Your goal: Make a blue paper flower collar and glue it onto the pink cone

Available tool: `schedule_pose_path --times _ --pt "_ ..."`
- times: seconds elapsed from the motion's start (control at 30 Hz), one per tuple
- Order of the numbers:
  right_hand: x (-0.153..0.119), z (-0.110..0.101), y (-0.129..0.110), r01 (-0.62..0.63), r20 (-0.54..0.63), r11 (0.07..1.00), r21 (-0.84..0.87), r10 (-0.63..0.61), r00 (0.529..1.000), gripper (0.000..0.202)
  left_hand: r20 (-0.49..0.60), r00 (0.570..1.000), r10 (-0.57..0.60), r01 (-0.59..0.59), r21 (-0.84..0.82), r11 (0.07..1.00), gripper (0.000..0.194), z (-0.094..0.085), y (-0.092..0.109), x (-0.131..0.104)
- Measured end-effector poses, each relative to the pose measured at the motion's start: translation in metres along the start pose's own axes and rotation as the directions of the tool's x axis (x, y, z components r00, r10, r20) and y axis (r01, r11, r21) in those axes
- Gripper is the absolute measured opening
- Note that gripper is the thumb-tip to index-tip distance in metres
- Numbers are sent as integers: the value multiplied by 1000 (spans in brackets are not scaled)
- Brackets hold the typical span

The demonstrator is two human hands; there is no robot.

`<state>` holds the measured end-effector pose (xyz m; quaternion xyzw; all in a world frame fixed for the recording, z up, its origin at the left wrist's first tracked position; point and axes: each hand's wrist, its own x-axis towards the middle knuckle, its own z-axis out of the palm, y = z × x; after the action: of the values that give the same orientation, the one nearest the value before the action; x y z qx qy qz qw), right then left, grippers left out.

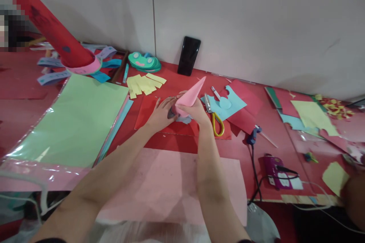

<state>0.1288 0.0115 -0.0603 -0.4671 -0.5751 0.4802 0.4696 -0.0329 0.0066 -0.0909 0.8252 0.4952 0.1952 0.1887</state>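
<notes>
My right hand is wrapped round a pink paper cone, whose point tilts up to the right. Close beside it, my left hand curves its fingers and thumb about a dark grey round thing at the cone's lower end; its kind is partly hidden. Beneath both hands lie red paper sheets and a small pale blue paper piece. Scissors with yellow handles lie just right of my right hand, against light blue paper scraps.
A black phone leans on the wall. Yellow paper strips and green face cutouts lie behind my left hand. A red paper tube stands left, near green sheets. At right are a corded glue gun and purple box.
</notes>
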Motion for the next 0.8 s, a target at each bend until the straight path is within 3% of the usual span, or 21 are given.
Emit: schedule_pose_path --times 0.07,0.17,0.23,0.37,0.5,0.67,0.8 --pt "2 9 2 -21 -36 1000 4 21 999 56 6 1000 -20 20 -1 1000 64 2 -1 0" --pt "2 7 4 -102 90 994 -25 104 991 62 -3 997 -71 71 -14 997 68 4 -5 1" --pt "-1 -6 6 -136 207 990 -37 141 968 64 6 996 -88 88 -27 996 70 5 -7 1" --pt "-7 -39 11 -156 262 988 -9 153 953 53 25 997 -70 70 -8 998 71 4 -10 1" --pt "-7 -49 17 -262 207 963 -58 269 941 38 44 998 -37 34 48 998 71 5 -13 1" --pt "2 -30 23 -244 80 969 -27 245 966 38 86 996 -16 5 126 992 71 6 -16 -2" --pt "7 -18 25 -245 14 949 -199 253 967 41 90 996 -27 10 183 983 71 5 -14 -5"
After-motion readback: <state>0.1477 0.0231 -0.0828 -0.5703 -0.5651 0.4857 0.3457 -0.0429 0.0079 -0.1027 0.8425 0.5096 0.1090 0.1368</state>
